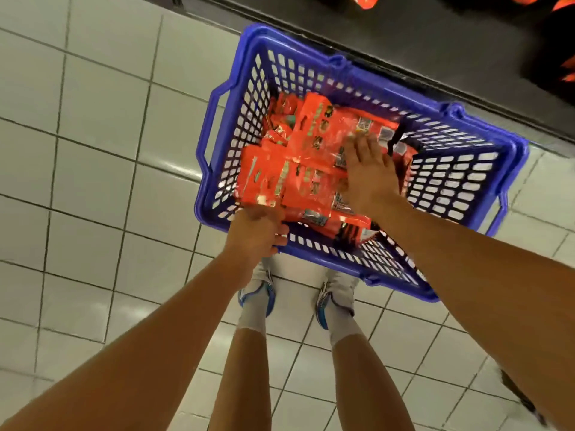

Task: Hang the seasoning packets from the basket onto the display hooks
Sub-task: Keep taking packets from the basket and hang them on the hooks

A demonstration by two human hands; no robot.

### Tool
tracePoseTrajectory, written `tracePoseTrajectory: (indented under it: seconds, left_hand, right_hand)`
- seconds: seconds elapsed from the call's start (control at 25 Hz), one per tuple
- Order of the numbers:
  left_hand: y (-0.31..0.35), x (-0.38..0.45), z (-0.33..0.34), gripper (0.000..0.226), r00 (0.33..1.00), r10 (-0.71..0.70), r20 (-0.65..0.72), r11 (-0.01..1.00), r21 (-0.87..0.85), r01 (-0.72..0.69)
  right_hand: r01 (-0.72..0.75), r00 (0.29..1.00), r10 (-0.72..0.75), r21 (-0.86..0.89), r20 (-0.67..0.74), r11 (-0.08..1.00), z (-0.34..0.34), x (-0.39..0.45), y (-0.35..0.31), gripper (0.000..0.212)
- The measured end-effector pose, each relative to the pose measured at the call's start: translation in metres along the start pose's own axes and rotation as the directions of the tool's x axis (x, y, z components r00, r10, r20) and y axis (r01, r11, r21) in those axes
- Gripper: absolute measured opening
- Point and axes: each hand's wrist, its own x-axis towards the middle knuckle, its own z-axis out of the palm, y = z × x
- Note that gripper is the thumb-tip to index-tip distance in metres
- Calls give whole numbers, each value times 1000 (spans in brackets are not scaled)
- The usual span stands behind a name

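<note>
A blue plastic basket (460,169) stands on the tiled floor in front of my feet. It holds a pile of several red-orange seasoning packets (298,169), lying flat and overlapping. My right hand (367,175) reaches into the basket and rests on the right side of the pile, fingers stretched out over the packets. My left hand (258,228) is at the basket's near left rim, fingers curled around the near end of the packet pile. More orange packets (365,0) hang at the top edge on the dark display; the hooks themselves are out of view.
The display's dark base (404,48) runs diagonally across the top, directly behind the basket. Light square floor tiles (93,150) spread to the left and below. My white and blue shoes (258,293) stand just short of the basket's near rim.
</note>
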Motion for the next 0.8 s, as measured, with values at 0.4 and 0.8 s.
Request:
tracePoseTrajectory:
  seconds: [0.4,0.8]
  left_hand:
    - [33,-1,-6,39,990,80,117,973,-223,-52]
    - [20,16,-39,37,982,184,-48,941,-281,-190]
  right_hand:
    - [-213,945,-169,922,278,324,-74,-68,-25,22]
    - [-61,982,50,55,182,997,9,-26,-14,108]
